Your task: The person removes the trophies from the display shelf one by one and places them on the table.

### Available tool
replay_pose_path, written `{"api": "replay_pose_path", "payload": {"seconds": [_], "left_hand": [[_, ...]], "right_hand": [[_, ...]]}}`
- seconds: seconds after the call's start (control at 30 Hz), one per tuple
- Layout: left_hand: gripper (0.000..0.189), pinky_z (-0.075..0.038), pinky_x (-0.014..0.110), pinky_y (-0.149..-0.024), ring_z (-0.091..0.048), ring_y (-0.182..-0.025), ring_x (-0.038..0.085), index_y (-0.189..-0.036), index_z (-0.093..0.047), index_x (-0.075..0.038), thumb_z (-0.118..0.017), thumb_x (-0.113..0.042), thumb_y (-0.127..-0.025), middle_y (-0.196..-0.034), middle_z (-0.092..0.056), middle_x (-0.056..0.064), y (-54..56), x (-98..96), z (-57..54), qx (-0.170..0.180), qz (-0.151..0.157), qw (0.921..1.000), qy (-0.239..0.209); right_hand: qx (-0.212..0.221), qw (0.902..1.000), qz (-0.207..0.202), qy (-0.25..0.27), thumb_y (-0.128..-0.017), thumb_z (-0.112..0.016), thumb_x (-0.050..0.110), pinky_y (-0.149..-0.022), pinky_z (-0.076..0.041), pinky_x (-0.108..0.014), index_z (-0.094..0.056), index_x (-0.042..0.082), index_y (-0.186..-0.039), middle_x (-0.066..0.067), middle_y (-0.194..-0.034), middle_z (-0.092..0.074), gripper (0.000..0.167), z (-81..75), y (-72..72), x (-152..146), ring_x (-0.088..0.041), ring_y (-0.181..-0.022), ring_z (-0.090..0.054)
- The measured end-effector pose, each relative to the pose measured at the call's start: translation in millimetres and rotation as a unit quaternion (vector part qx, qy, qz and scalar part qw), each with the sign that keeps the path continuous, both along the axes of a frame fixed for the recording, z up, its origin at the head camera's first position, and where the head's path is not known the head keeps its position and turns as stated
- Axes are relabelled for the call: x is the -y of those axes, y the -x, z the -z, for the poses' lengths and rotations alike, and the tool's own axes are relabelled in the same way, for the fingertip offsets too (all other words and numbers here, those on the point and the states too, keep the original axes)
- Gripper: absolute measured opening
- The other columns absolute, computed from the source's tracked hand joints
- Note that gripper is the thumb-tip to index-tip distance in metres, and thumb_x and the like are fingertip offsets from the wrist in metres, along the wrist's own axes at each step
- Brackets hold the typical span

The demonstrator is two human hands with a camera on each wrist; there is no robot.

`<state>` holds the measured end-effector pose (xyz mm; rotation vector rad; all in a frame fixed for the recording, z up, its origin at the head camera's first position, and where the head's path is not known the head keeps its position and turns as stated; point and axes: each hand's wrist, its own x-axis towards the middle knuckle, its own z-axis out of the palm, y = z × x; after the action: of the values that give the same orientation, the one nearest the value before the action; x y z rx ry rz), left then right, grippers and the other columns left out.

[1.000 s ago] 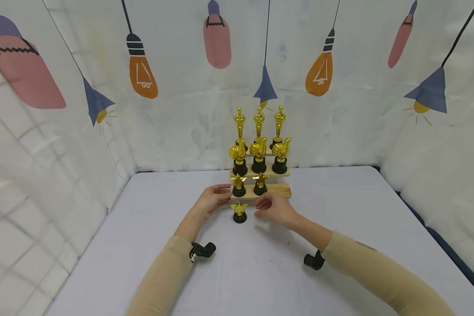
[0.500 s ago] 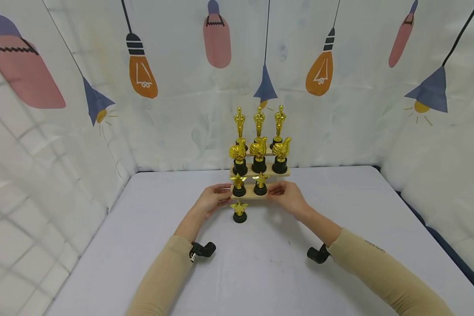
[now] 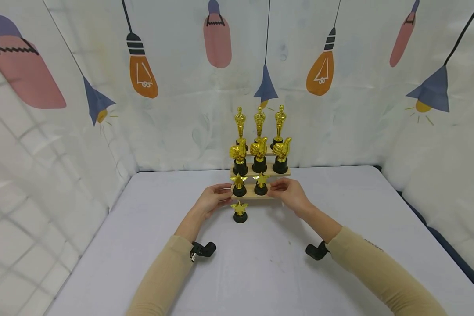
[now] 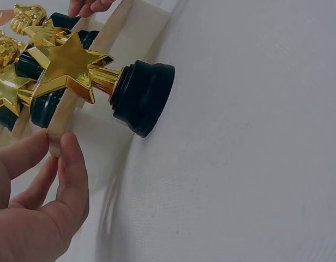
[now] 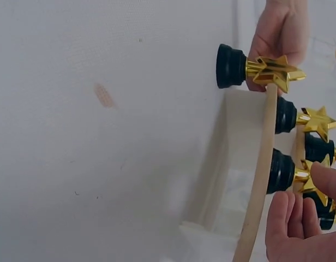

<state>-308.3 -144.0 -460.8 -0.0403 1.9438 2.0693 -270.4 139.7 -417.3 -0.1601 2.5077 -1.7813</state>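
Observation:
My left hand (image 3: 214,197) pinches the left end of the lowest board of a tiered wooden display stand (image 4: 63,123) between thumb and fingers. Two gold star trophies with black bases stand on that board: the left star trophy (image 3: 239,186) and the right star trophy (image 3: 261,184). Close beside the right one, my right hand (image 3: 294,196) has thumb and fingers apart; in the right wrist view its fingertips (image 5: 278,210) are right at the black base and its thumb overlaps the star. A third star trophy (image 3: 240,213) stands on the tabletop in front of the stand.
Three thumbs-up trophies (image 3: 259,153) fill the middle tier. Three figure trophies (image 3: 259,123) stand on the top tier behind them. The white-covered table (image 3: 256,272) ends at a patterned cloth backdrop (image 3: 174,131).
My right hand moved from in front of the stand to the right side of the right star trophy, then slightly right. That star turned a little. My left hand stayed in place.

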Motion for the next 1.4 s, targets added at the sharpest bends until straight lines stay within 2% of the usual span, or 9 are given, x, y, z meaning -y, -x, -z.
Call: {"api": "replay_pose_path", "payload": {"seconds": [0.13, 0.53, 0.73, 0.97, 1.13, 1.4], "left_hand": [[0.045, -0.058, 0.033, -0.092, -0.066, -0.105, 0.024, -0.143, -0.054, 0.003, -0.065, 0.0, -0.1, -0.129, -0.059, 0.019, -0.4, -0.1, -1.2, 0.001, 0.002, 1.0, 0.0], [0.045, -0.057, 0.035, -0.095, -0.064, -0.113, 0.03, -0.143, -0.054, 0.004, -0.065, 0.0, -0.1, -0.13, -0.058, 0.02, -1.8, -0.6, -1.4, -0.008, 0.002, 1.0, 0.0], [0.045, -0.056, 0.036, -0.097, -0.062, -0.117, 0.032, -0.144, -0.053, 0.004, -0.065, -0.002, -0.1, -0.13, -0.058, 0.02, -1.0, -0.8, -1.4, -0.007, 0.003, 1.0, 0.001], [0.045, -0.057, 0.034, -0.094, -0.064, -0.111, 0.029, -0.144, -0.053, 0.004, -0.065, -0.001, -0.1, -0.13, -0.058, 0.02, -1.2, -0.2, -0.6, -0.007, 0.004, 1.0, 0.001], [0.045, -0.056, 0.035, -0.095, -0.063, -0.114, 0.031, -0.144, -0.053, 0.004, -0.065, -0.002, -0.101, -0.131, -0.057, 0.02, -2.2, -0.2, -2.9, -0.008, 0.004, 1.0, 0.001], [0.045, -0.057, 0.034, -0.094, -0.066, -0.107, 0.025, -0.144, -0.053, 0.004, -0.065, -0.002, -0.1, -0.131, -0.058, 0.021, 0.0, 0.9, 1.1, -0.004, 0.004, 1.0, -0.001]], "right_hand": [[-0.003, 0.9999, -0.004, 0.01, -0.092, -0.078, 0.006, -0.083, -0.057, -0.025, -0.064, -0.009, -0.124, -0.017, -0.114, -0.068, 0.038, 0.2, 1.5, 0.4, -0.029, -0.105, -0.066], [-0.001, 0.9996, 0.003, 0.028, -0.093, -0.077, 0.006, -0.087, -0.058, -0.029, -0.063, -0.007, -0.128, -0.02, -0.124, -0.064, 0.04, 1.9, 10.9, 6.3, -0.03, -0.11, -0.063], [-0.005, 0.9994, 0.008, 0.032, -0.092, -0.078, 0.003, -0.085, -0.057, -0.028, -0.062, -0.008, -0.128, -0.022, -0.124, -0.064, 0.04, 2.3, 12.6, 10.6, -0.033, -0.111, -0.063], [-0.005, 0.9997, 0.016, 0.019, -0.091, -0.079, 0.005, -0.089, -0.056, -0.032, -0.061, -0.006, -0.128, -0.021, -0.123, -0.063, 0.043, 5.2, 14.1, 15.0, -0.033, -0.112, -0.062], [-0.005, 0.9997, 0.019, 0.013, -0.09, -0.08, 0.006, -0.091, -0.056, -0.035, -0.062, -0.005, -0.127, -0.02, -0.123, -0.064, 0.043, 7.2, 16.3, 16.0, -0.032, -0.113, -0.062], [-0.004, 0.9998, 0.018, 0.012, -0.089, -0.081, 0.005, -0.087, -0.057, -0.032, -0.064, -0.004, -0.124, -0.019, -0.122, -0.065, 0.04, 6.8, 14.6, 17.8, -0.031, -0.11, -0.063]]}}
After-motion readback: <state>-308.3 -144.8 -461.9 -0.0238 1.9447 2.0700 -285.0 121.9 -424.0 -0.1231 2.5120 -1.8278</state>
